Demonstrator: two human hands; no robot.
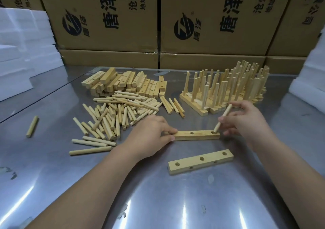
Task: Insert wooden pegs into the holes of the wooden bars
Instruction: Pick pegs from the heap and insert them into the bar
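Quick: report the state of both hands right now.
Left hand: grips the left end of the pale drilled wooden bar.
Right hand: pinches a pale round wooden peg, tip in the bar's end hole.

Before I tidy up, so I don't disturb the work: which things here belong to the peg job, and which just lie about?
Job: held peg, held bar, spare bar, loose pegs, bar stack, pegged bars.
Lying about: cardboard boxes, foam blocks.
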